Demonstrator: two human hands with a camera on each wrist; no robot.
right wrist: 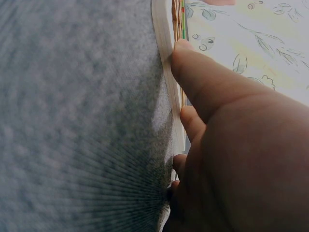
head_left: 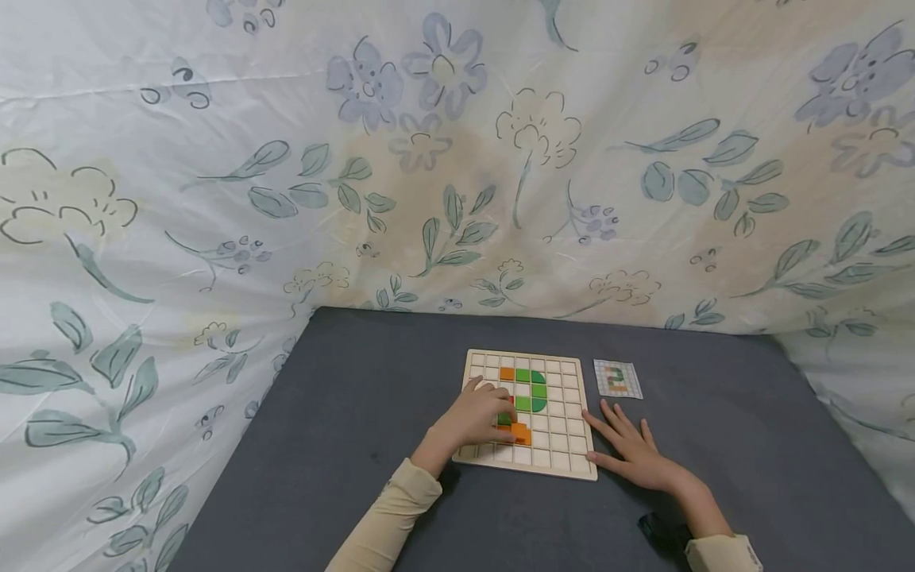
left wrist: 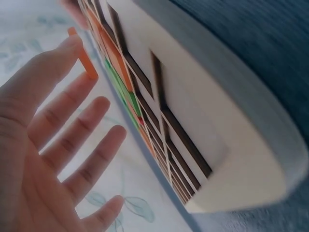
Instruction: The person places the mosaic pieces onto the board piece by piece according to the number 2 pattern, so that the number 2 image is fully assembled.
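Observation:
A wooden grid board (head_left: 582,469) lies on the dark tabletop. Orange, green and red tiles sit in some of its squares, among them rounded green tiles (head_left: 538,391). Over the board's left part, my left hand (head_left: 472,419) pinches a small orange tile (left wrist: 88,63) between thumb and index finger, raised off the grid in the left wrist view. Its other fingers are spread and partly hide the tiles from the head view. My right hand (head_left: 636,454) rests beside the board's right edge, fingers spread and extended, with fingertips touching the rim.
A small card (head_left: 618,379) printed with a coloured grid pattern lies to the right of the board. Floral cloth (head_left: 443,175) hangs behind and at the sides of the dark table (head_left: 343,397). A dark object (head_left: 661,531) is near the right wrist.

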